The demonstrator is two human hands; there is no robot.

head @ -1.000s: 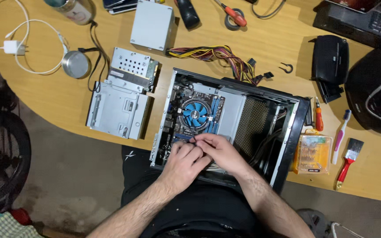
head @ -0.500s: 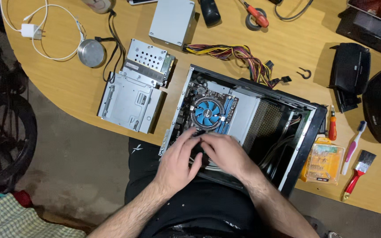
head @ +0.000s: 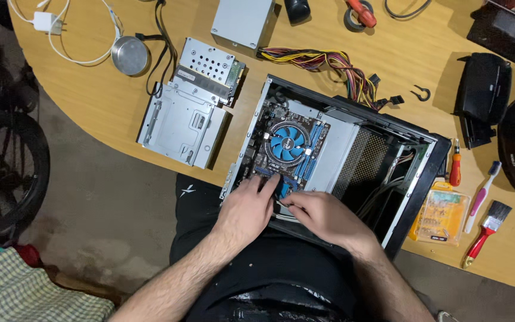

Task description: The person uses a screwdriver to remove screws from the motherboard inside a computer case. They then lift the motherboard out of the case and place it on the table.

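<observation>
Both our hands deep in the open computer case (head: 388, 128) at the table's near edge, left hand (head: 247, 210) fingers spread flat on the motherboard (head: 269, 161) below the blue fan (head: 287, 143), right hand (head: 323, 216) curled, grip unclear, drive cage (head: 180, 122) alongside.

On my table (head: 90, 95) lie a drive cage (head: 189, 113), power supply (head: 242, 24), round tin (head: 129, 55), white charger (head: 46, 22), brush (head: 487, 232), toothbrush (head: 483, 197) and bit case (head: 440, 216).
</observation>
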